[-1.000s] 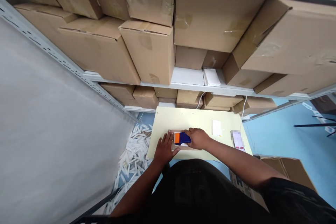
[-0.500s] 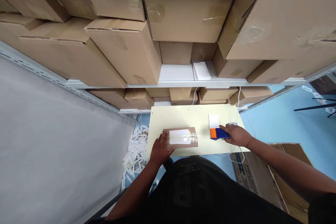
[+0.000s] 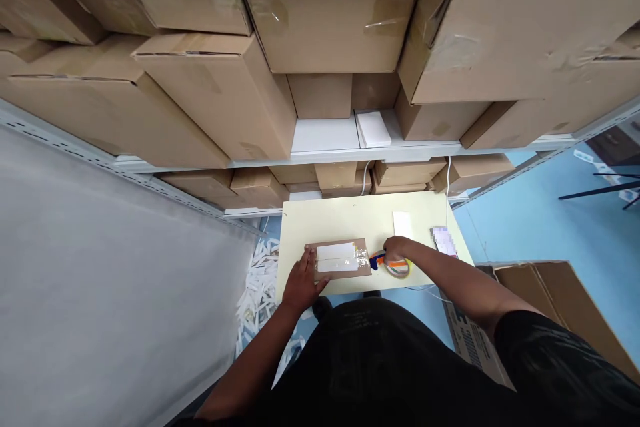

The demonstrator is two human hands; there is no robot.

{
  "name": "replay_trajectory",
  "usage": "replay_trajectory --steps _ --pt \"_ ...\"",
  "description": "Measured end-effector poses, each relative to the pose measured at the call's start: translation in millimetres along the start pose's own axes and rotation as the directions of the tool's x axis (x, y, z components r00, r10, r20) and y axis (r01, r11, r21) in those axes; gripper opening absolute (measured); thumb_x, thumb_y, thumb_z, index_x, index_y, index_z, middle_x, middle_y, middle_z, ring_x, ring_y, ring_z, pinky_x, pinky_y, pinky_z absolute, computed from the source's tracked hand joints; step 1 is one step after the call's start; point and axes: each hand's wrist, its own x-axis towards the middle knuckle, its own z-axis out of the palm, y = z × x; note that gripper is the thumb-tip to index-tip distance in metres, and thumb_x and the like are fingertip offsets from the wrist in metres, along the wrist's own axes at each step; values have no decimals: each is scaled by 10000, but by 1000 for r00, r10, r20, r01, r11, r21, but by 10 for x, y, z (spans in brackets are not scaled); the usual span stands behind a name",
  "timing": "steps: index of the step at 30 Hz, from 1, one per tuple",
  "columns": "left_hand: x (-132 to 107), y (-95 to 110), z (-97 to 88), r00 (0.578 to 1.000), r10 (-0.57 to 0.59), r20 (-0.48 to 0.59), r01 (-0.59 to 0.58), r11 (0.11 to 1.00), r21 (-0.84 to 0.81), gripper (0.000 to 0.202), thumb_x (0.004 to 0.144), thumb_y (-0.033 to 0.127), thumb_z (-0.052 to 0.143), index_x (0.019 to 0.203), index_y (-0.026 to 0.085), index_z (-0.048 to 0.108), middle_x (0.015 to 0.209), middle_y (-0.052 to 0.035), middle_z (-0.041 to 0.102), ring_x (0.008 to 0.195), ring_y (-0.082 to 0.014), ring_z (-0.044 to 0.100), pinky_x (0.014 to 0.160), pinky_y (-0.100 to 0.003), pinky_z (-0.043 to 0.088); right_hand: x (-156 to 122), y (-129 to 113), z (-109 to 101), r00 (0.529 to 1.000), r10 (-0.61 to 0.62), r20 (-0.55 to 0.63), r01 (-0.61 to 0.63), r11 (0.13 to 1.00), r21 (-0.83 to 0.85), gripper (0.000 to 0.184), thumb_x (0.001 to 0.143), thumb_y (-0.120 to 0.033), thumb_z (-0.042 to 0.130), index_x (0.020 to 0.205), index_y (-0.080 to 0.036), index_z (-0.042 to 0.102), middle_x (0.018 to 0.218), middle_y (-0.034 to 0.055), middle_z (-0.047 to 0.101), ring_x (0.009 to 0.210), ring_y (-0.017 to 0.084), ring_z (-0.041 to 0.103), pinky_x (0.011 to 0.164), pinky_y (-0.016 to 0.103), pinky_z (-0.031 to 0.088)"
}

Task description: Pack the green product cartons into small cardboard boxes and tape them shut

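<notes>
A long, flat brown cardboard piece [image 3: 345,274] lies sideways between the left hand [image 3: 301,283], fingers wide on it, and the right hand [image 3: 397,248], holding a blue-and-orange tape dispenser [image 3: 393,263].

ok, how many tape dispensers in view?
1: a blue-and-orange tape dispenser on the table's near side, partly covered by the right hand, just right of the brown cardboard. The shelved boxes could hide more.

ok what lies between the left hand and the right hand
The head view shows a rectangular brown cardboard piece bearing white paper and clear tape, then part of a blue-and-orange tape dispenser at the right hand.
</notes>
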Motion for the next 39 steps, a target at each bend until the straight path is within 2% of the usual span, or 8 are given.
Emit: replay_trajectory --steps 3,14,18,24,28,31,34,39 --pt "-6 -11 2 1000 0 -7 0 1000 -22 890 917 573 583 1614 151 226 1679 -202 186 1524 -370 273 1197 -509 323 42 52 40 998 53 32 -56 993 101 294 564 -358 835 726 -141 721 685 91 704 676 291 694 627 351 505" --pt "-98 20 69 982 -169 -84 143 958 -247 1081 836 493 716 1635 210 43 1708 -178 51 1564 -340 147 1215 -504 319 -332 531 939 918 220 -329 -36 874 484 293 916 -303 497 1171 -179 570 892 67 730 750 199 693 612 259 457" --pt "-216 55 116 934 -357 29 326 814 -481 1154 792 455 764 1632 247 1 1630 -177 339 1432 -301 463 1150 -451 421 -139 588 1076 912 197 -360 -40 916 400 275 918 -383 523 1022 -157 639 984 117 706 890 225 699 698 276 481" --pt "-191 38 180 881 -423 210 441 579 -685 914 727 508 785 1494 192 400 1342 -129 659 1199 -288 652 973 -424 558 -197 629 992 876 106 -470 -17 982 189 386 897 -472 554 1083 -153 668 1113 164 658 1040 309 636 826 390 507" --pt "-126 79 201 874 -439 208 441 537 -720 858 696 472 794 1426 168 462 1279 -121 695 1137 -276 675 959 -416 557 -368 344 933 731 -163 -663 249 968 37 541 886 -296 546 1399 -127 524 1353 204 577 1249 339 532 1017 465 443" --pt "-119 90 199 868 -458 195 456 574 -680 793 746 425 752 1439 191 447 1261 -111 706 1128 -260 680 948 -396 554 -422 -48 902 781 -323 -534 437 894 97 672 854 -269 572 1492 -125 422 1441 182 550 1296 312 524 1024 412 442" --pt "-96 39 142 889 -431 156 423 640 -642 674 807 425 692 1407 194 489 1241 -109 710 1106 -255 682 905 -380 557 -403 -392 782 869 -189 -457 340 899 275 552 915 -288 504 1443 -135 448 1302 150 655 1120 264 636 869 344 482" --pt "155 -158 -49 921 -376 99 362 734 -575 566 854 465 638 1307 130 594 1074 -113 740 927 -233 701 823 -347 540 -230 -713 361 886 36 -461 180 892 414 348 964 -326 467 1237 -147 590 1138 124 715 1006 244 666 789 299 440"
